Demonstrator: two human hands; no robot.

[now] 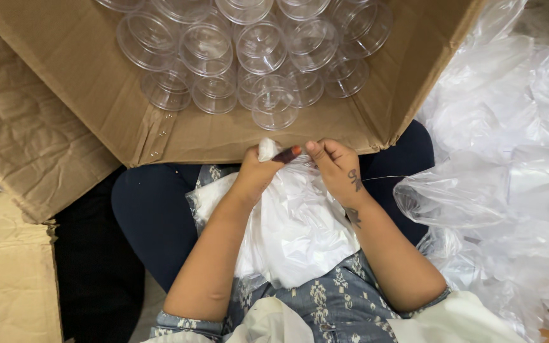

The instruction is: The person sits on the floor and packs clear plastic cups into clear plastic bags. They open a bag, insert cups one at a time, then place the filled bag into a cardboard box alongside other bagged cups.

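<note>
My left hand point(258, 173) and my right hand point(337, 168) meet at the top of a clear plastic bag point(293, 232) that lies in my lap. The left thumb and fingers pinch a bunched white bit of the bag's mouth. The right fingers are curled on the bag's edge just beside it. The bag looks filled with something pale; its contents are blurred. Just beyond my hands stands an open cardboard box point(96, 82) holding several clear plastic cups point(255, 51), stacked on their sides.
A heap of crumpled clear plastic bags point(516, 190) fills the right side. Cardboard flaps point(14, 140) and another carton point(7, 279) lie at the left. My knees in dark trousers sit under the box's front edge.
</note>
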